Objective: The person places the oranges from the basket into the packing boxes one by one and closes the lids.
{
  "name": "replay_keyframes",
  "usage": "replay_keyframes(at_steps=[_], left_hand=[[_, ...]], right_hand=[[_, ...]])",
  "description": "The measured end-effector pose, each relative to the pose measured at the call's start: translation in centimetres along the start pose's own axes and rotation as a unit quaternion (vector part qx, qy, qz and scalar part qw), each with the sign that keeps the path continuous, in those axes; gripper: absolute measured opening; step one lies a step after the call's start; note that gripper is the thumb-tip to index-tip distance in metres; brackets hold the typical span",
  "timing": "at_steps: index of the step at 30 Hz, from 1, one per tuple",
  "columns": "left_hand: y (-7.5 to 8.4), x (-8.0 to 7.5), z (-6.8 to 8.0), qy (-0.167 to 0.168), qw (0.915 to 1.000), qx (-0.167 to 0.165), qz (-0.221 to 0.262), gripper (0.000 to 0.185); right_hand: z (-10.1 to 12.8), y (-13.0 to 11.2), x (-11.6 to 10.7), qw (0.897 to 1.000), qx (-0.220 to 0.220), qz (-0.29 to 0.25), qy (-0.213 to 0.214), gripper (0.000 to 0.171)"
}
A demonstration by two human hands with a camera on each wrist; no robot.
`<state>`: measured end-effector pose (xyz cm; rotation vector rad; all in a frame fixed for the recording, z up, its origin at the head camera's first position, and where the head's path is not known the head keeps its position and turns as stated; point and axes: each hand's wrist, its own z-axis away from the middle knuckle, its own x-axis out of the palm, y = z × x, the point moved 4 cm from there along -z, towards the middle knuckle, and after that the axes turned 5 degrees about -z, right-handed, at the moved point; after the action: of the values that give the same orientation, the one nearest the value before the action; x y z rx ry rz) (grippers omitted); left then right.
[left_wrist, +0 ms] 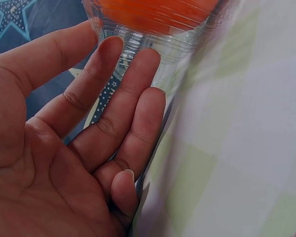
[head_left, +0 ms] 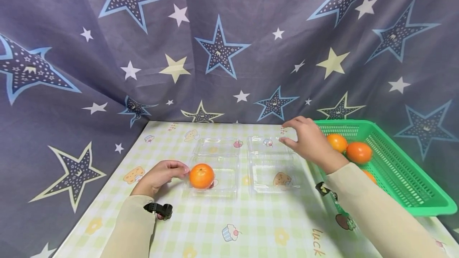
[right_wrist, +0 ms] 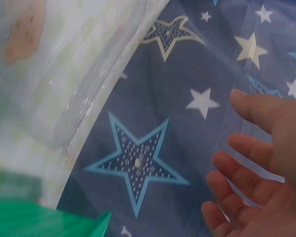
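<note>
Head view. Left hand: rested on the checked, cartoon-printed tablecloth, fingers extended, tips against the near-left edge of the clear plastic clamshell box on the left. One round orange fruit sat in that box's front tray; its lid half lay flat behind. Right hand: raised, fingers spread and loose, holding nothing, hovering over the far right corner of the second clear plastic clamshell box, which lay unfolded and unfilled. Green slotted plastic basket: at the right, holding further oranges. Star-patterned blue-grey cloth backdrop behind all.

Left wrist view. Left hand: palm exposed, fingers nearly straight, tips touching the ribbed wall of the left-hand box, orange showing through it. This contact was less plain from the head.

Right wrist view. Right hand: open, fingers relaxed, empty, clear of the second box's rim; the gap was clearer here than from above. A corner of the basket showed below.

Risk, as judged: the light boxes could slide or tip under a fingertip push, rolling the fruit out; the thin lid might spring up if caught off-centre.
</note>
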<state>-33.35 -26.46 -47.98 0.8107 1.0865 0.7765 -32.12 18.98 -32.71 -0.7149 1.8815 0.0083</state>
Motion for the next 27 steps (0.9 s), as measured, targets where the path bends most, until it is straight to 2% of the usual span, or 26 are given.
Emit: replay_keyframes(at_steps=[5, 14, 20, 27], left_hand=[[-0.2, 0.0, -0.1, -0.003, 1.0, 0.002, -0.004, 0.036], [0.0, 0.1, 0.0, -0.001, 1.0, 0.001, -0.001, 0.036], [0.1, 0.1, 0.0, 0.0, 1.0, -0.002, -0.003, 0.036], [0.1, 0.1, 0.0, 0.0, 0.9999, 0.002, -0.011, 0.038]], right_hand=[[0.3, 1.6, -0.7, 1.0, 0.026, -0.001, -0.002, 0.042], [1.0, 4.3, -2.0, 0.999, 0.047, -0.011, 0.017, 0.044], [1.5, 5.9, -3.0, 0.996, 0.081, -0.026, 0.014, 0.045], [1.9, 7.2, -3.7, 0.995, 0.101, -0.025, 0.001, 0.046]])
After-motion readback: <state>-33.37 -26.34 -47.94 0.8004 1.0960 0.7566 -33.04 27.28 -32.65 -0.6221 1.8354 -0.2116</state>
